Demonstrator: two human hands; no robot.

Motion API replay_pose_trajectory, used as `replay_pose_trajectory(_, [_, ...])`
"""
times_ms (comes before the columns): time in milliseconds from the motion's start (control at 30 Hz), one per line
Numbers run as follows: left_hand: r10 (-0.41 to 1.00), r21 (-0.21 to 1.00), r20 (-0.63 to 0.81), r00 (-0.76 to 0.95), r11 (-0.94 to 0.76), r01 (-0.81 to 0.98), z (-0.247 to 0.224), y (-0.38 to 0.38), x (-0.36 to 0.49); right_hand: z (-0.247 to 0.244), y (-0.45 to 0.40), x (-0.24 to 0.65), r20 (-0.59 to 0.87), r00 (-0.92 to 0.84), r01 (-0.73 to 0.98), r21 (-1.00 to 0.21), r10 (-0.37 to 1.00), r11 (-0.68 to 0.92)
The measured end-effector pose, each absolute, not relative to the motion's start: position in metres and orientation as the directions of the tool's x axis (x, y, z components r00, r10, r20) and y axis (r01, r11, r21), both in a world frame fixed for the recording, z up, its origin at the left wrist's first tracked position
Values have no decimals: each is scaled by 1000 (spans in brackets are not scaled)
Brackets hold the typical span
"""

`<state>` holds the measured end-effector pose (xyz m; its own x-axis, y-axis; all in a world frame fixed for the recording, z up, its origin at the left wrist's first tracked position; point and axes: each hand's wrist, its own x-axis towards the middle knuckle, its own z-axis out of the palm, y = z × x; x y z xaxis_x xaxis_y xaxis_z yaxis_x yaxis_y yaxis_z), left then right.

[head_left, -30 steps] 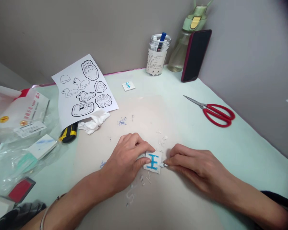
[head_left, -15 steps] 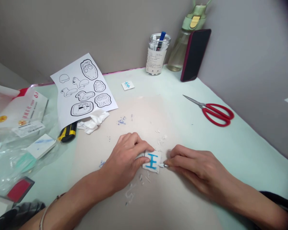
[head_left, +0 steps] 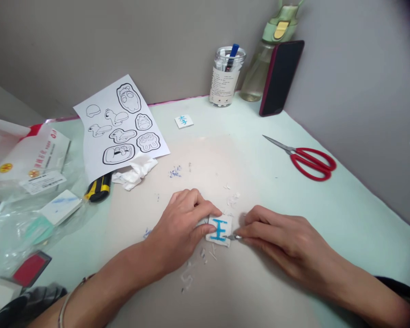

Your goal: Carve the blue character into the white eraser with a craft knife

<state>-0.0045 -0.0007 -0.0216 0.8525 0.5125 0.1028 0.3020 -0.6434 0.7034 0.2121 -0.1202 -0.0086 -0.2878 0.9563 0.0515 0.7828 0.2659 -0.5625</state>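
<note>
A small white block [head_left: 225, 225] with a blue character on its top lies on the beige mat [head_left: 205, 168]. Thumb and fingers of my left hand [head_left: 187, 223] hold it from its left side. Pinched in my right hand [head_left: 276, 237] is a small metal-tipped carving tool [head_left: 235, 237], whose blade reaches the block's right part near the lower blue stroke. Most of the handle is hidden by the fingers. White shavings [head_left: 233, 199] lie above the block, with more below it, and blue crumbs [head_left: 175, 171] are scattered farther up the mat.
Red-handled scissors [head_left: 312, 163] lie at right. Behind stand a jar of pens [head_left: 224, 84], a bottle [head_left: 256, 73] and a phone [head_left: 283, 77]. A second marked block [head_left: 184, 121], printed sheet [head_left: 104, 114], tissue [head_left: 135, 172], yellow-black cutter [head_left: 99, 187], plastic bags [head_left: 10, 200] and red ink pad [head_left: 32, 269] sit farther left.
The tool tip in my right hand has moved slightly left, from the block's right edge onto its marked top. The whole view has shifted a little; my left hand keeps its hold.
</note>
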Motion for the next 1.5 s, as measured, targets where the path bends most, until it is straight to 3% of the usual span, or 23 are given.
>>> replay_pose_trajectory(167, [516, 708, 97, 851, -637, 305, -21, 0, -5, -10, -121, 215, 80, -275, 793, -544, 958, 273])
replay_pose_trajectory(500, [525, 699, 69, 848, -632, 334, -20, -1, -4, -12, -128, 214, 134, -298, 860, -392, 945, 326])
replay_pose_trajectory(833, [511, 691, 84, 856, -649, 320, -22, -1, -4, -11, -116, 213, 122, -310, 796, -508, 943, 328])
replay_pose_trajectory(1500, [497, 676, 78, 864, -663, 321, -20, -2, -4, -9, -112, 207, 94, -314, 795, -518, 945, 316])
